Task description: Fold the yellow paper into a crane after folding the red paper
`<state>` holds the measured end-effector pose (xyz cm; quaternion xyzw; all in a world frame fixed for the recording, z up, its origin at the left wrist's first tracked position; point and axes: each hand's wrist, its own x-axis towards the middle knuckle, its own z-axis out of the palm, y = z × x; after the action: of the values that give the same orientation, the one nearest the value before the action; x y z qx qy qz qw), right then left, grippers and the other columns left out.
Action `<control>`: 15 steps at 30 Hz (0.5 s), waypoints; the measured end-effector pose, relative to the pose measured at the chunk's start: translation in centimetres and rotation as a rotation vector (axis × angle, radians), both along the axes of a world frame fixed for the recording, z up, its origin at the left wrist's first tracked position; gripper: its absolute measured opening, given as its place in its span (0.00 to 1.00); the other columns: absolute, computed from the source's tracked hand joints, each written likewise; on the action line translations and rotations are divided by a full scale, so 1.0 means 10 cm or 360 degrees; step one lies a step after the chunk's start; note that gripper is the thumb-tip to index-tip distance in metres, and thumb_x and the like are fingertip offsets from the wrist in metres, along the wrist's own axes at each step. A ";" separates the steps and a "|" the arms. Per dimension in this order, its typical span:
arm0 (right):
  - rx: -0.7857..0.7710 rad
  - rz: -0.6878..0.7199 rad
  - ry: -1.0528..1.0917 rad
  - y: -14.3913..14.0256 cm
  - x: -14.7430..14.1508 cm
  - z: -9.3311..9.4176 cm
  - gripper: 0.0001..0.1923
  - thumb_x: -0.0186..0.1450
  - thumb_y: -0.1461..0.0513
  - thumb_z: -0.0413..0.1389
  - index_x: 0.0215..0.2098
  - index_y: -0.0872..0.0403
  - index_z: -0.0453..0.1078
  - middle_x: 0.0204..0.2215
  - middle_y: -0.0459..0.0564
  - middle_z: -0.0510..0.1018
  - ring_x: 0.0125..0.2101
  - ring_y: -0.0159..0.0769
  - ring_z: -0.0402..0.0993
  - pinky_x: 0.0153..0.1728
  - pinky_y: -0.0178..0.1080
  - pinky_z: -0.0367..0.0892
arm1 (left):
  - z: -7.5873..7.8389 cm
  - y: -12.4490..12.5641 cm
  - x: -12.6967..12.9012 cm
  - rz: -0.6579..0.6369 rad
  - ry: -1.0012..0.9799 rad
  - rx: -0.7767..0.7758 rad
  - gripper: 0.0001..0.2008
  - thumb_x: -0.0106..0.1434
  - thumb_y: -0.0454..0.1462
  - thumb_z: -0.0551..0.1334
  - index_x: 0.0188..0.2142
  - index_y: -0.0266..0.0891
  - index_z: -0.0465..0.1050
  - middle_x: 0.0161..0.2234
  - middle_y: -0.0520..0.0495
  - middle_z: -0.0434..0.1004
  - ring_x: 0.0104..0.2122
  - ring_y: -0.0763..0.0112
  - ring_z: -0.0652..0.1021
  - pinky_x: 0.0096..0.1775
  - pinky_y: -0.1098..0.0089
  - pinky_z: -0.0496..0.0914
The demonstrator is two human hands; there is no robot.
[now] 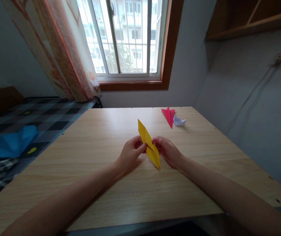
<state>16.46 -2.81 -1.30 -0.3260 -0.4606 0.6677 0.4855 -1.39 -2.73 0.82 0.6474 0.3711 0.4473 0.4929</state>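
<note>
A folded piece of yellow paper (151, 153), long and pointed at both ends, is held tilted above the middle of the table. My left hand (132, 150) pinches it at its left edge near the centre, thumb on the near face. On the opposite side, my right hand (168, 150) has its fingers closed at the paper's right edge, and the fingertips are partly hidden behind it. Farther back on the table lie a red paper plane (168, 115) and, touching or close beside it, a small white paper boat (179, 122).
The wooden table (101, 203) reaches back toward a window (130, 39) with a curtain (64, 55). To the left is a bed with a checked cover (44, 111) and a folded blue item (13, 142) on it. A shelf (251, 24) and a cable (251, 90) are on the right wall.
</note>
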 end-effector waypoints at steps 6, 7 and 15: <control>0.0163 -0.0088 -0.0091 -0.03 -0.04 0.01 0.18 0.54 0.50 0.68 0.30 0.52 0.69 0.28 0.44 0.76 0.29 0.34 0.72 0.32 0.37 0.67 | -0.01 -0.05 0.02 -0.0079 -0.0060 0.0006 0.14 0.58 0.43 0.67 0.37 0.35 0.73 0.32 0.48 0.77 0.30 0.71 0.77 0.33 0.70 0.74; 0.0194 -0.0109 -0.0101 -0.04 -0.05 0.01 0.18 0.54 0.50 0.68 0.31 0.52 0.69 0.28 0.44 0.76 0.29 0.34 0.72 0.32 0.37 0.67 | 0.00 -0.06 0.03 -0.0083 -0.0065 0.0009 0.13 0.58 0.43 0.67 0.37 0.35 0.73 0.32 0.48 0.77 0.30 0.71 0.77 0.33 0.70 0.74; 0.0584 -0.0366 -0.0472 -0.06 -0.08 -0.03 0.10 0.61 0.55 0.61 0.33 0.50 0.66 0.27 0.42 0.71 0.28 0.34 0.68 0.29 0.36 0.65 | -0.01 -0.09 0.04 -0.0031 0.0051 0.0008 0.11 0.59 0.41 0.64 0.35 0.35 0.72 0.27 0.50 0.75 0.26 0.72 0.75 0.30 0.70 0.72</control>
<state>15.62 -3.43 -1.61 -0.3771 -0.6000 0.4583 0.5365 -1.00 -3.62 0.72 0.6593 0.3717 0.4330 0.4896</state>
